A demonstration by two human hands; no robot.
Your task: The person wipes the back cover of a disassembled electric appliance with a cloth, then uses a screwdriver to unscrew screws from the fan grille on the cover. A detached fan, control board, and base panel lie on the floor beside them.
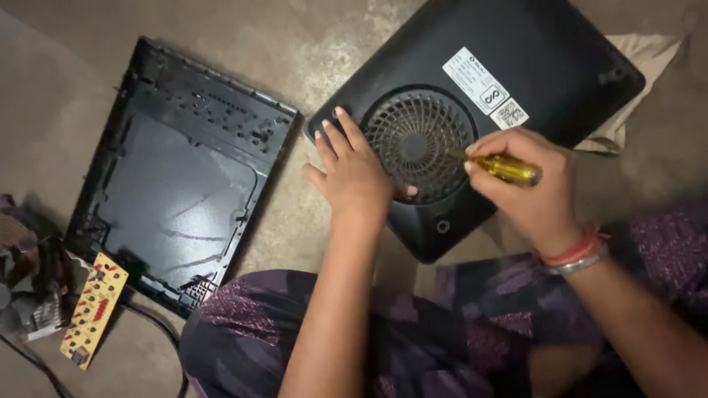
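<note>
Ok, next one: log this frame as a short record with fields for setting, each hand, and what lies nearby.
setting: concrete floor, person seated
left hand: flat on black base, beside fan grille
right hand: grips yellow screwdriver, tip at the grille
left side: black top cover, inner side up
lower left: yellow circuit board, cable
under base: cloth
wrist: red and silver bangles

I am looking through a single head-worn camera, pointing steeply down and sitting close above the work. It is taking in the floor, my lap and both forearms rising from the bottom edge. No second view is sharing this scene.
</note>
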